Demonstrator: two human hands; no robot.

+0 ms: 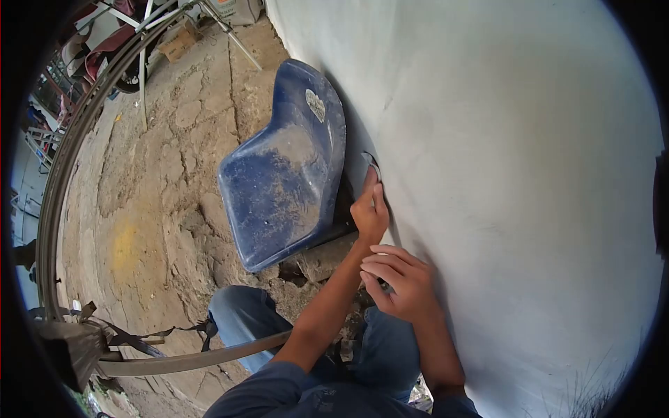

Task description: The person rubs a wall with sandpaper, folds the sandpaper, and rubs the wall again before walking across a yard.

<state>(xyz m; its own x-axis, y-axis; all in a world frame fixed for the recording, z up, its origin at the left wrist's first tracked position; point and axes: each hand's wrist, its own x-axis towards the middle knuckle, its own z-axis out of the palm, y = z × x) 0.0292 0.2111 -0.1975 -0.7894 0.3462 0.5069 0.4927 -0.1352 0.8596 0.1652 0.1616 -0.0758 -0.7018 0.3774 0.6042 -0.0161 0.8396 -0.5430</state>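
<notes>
My left hand reaches forward along the white wall. Its fingers press a small grey folded sheet, which looks like sandpaper, against the wall low down, behind the blue plastic seat. Part of the sheet is hidden under the fingers. Nearer to me, my right hand is held by the wall with its fingers loosely bent and apart, and nothing shows in it. The seat is scuffed and dusty, with a worn pale sticker on its backrest.
A curved metal rail runs around my left side and past my knee. Broken, uneven concrete covers the ground. Metal poles, a cardboard box and a parked motorcycle stand at the far left.
</notes>
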